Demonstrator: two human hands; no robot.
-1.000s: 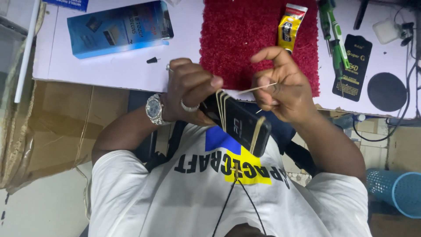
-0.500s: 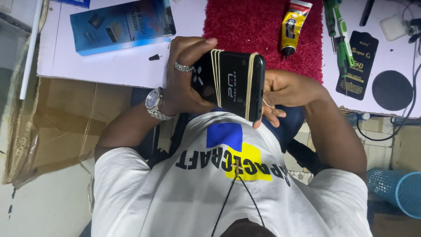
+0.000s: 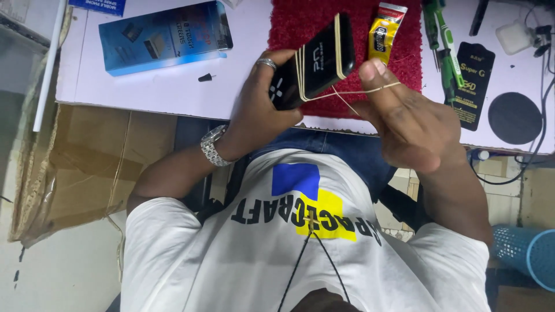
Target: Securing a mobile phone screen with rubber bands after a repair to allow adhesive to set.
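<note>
while left hand (image 3: 254,110) grips the black phone (image 3: 315,60) — right hand (image 3: 404,121) pulls its rubber band (image 3: 370,91) taut.

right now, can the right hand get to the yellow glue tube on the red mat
Probably yes: the glue tube lies just past the right hand with nothing between, but its fingers are hooked in a rubber band stretched from the phone.

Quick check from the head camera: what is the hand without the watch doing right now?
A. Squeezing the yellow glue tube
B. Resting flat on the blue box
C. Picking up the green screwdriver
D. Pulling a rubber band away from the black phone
D: the right hand stretches a thin rubber band sideways off the black phone, which the left hand holds above the red mat.
</note>
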